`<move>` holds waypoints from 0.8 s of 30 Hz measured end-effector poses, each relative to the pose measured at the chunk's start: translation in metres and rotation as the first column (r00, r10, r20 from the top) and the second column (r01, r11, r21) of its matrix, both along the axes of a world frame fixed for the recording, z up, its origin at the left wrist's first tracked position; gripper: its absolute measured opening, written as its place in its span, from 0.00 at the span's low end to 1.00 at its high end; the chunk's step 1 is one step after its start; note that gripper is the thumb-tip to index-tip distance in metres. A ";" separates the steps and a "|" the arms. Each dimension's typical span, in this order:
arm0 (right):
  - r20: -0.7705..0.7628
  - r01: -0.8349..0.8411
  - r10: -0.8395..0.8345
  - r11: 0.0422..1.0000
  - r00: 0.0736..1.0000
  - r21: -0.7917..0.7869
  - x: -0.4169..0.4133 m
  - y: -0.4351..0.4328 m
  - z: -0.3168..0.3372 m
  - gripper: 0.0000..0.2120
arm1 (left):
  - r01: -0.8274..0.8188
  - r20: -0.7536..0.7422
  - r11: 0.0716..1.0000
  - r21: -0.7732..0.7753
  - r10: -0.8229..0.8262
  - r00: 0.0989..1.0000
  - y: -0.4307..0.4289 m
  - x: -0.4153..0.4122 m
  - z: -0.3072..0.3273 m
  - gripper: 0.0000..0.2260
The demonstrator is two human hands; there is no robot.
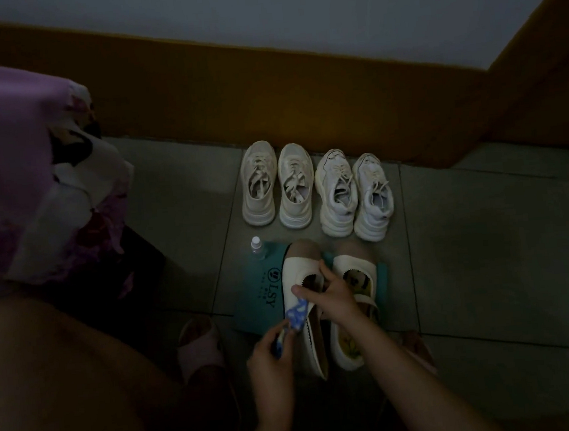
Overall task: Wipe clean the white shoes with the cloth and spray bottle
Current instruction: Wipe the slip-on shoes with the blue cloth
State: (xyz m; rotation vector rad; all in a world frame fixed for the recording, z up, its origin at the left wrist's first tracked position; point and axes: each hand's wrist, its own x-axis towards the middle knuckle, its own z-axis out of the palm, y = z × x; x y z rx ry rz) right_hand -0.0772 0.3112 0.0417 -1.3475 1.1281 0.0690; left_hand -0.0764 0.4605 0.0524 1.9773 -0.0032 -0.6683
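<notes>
1. The dim room's tiled floor runs ahead of my hands to the wall.
2. A teal mat lies under them.
3. The white shoe points away from me, and my right hand grips its opening.
4. My left hand pinches the blue cloth against the shoe's left side.
5. The spray bottle stands beyond.

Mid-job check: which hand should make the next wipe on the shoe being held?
Left, most likely. The left hand pinches the cloth, which lies on the side of the shoe, while the right hand grips that shoe's opening and steadies it.
</notes>
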 end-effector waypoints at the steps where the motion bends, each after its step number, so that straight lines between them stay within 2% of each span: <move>1: 0.010 0.008 -0.008 1.000 1.000 0.003 0.000 0.000 0.000 0.45 | -0.009 0.001 1.000 0.010 0.009 1.000 0.001 -0.001 0.001 0.08; 7: -0.008 -0.009 0.009 1.000 1.000 -0.018 0.004 0.003 0.001 0.47 | -0.072 -0.097 0.997 0.039 0.075 0.992 0.015 -0.020 0.001 0.06; 11: -0.045 -0.035 0.032 0.997 0.998 -0.064 0.009 0.005 0.000 0.47 | 0.019 -0.064 0.994 0.111 -0.012 0.998 0.019 -0.025 -0.006 0.08; 15: -0.091 -0.063 0.054 0.992 0.994 -0.106 0.011 0.006 -0.001 0.47 | 0.131 -0.098 0.984 0.124 -0.119 0.988 0.019 -0.025 -0.001 0.10; 21: -0.109 -0.065 0.053 0.992 0.993 -0.104 0.013 0.005 0.000 0.47 | 0.084 -0.255 0.995 0.058 -0.067 0.965 0.019 -0.017 -0.001 0.06; 24: -0.102 -0.054 0.045 0.994 0.994 -0.091 0.012 0.004 0.000 0.47 | -0.003 -0.303 1.000 0.002 0.003 0.953 0.024 -0.013 -0.003 0.06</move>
